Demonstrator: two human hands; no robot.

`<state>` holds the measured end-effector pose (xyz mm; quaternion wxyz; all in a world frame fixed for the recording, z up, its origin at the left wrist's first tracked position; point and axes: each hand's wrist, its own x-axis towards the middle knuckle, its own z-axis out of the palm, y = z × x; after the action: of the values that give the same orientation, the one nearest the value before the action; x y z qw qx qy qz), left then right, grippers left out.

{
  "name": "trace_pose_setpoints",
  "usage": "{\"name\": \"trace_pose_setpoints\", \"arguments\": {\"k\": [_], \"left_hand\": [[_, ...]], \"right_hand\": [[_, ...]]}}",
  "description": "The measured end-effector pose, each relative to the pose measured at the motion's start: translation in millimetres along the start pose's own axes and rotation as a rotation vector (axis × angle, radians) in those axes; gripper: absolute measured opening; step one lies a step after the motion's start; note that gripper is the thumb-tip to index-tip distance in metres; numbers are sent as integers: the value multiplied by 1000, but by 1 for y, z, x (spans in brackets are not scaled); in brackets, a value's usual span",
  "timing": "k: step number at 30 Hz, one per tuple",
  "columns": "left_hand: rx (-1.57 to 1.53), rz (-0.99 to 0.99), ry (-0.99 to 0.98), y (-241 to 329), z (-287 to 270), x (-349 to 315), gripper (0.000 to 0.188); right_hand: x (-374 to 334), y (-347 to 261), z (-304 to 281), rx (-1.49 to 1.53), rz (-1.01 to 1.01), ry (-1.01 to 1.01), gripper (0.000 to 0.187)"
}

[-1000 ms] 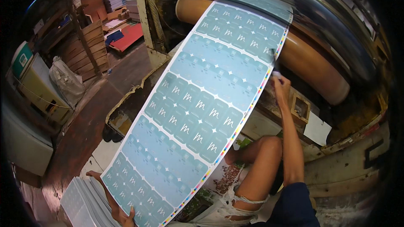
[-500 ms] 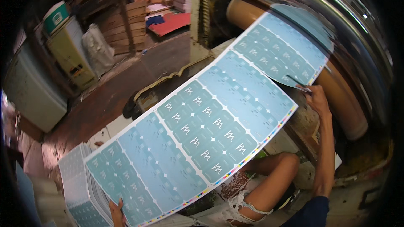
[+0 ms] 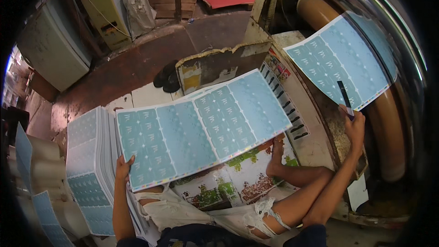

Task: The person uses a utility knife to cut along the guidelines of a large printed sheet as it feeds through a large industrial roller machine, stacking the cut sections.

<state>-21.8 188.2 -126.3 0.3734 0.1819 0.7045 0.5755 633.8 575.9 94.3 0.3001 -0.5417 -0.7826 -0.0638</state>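
A wide printed sheet [image 3: 185, 130] in teal and pale blue lies across in front of me above my lap. My left hand [image 3: 123, 168] grips its lower left edge, thumb on top. In my right hand [image 3: 355, 128] is a narrow, dark-bladed knife [image 3: 343, 92], pointing up and away from me. The blade lies over a second printed sheet [image 3: 340, 61], which hangs from the shiny metal roller [image 3: 388, 23] on the right. Just above the hand is that sheet's near corner. A gap separates the two sheets.
A tall stack of printed sheets [image 3: 87, 155] stands at my left. A brown roll [image 3: 386, 142] sits under the metal roller. Beyond the held sheet are a worn machine panel [image 3: 224, 64] and dark shoes [image 3: 168, 77]. My bent leg [image 3: 297, 176] is below my right forearm.
The wide sheet has come away from the roller's sheet and moved left and down, toward the stack. My left hand still grips it. The view has shifted, showing more of my lap.
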Motion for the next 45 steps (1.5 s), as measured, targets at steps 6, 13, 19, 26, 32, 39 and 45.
{"name": "trace_pose_setpoints", "arguments": {"k": [6,13,19,26,32,39,45], "left_hand": [[-90,139,-2,-161,-276,234,29],[369,181,123,-258,-520,396,71],[1221,-95,52,-204,-502,422,165],[1456,-68,-20,-184,-520,455,158],[1574,-42,-132,-70,-491,360,159],[763,170,-501,135,-366,201,109],[-661,-391,-958,371,-129,46,61]], "right_hand": [[-118,-334,215,109,9,-74,26],[-174,-562,359,-38,-91,-143,35],[-125,-707,368,108,297,-414,26],[-106,-744,383,12,140,-395,36],[-17,-795,226,152,317,-887,36],[24,-784,50,264,-168,-1125,27],[83,-725,-82,339,-104,-1260,33]]}}
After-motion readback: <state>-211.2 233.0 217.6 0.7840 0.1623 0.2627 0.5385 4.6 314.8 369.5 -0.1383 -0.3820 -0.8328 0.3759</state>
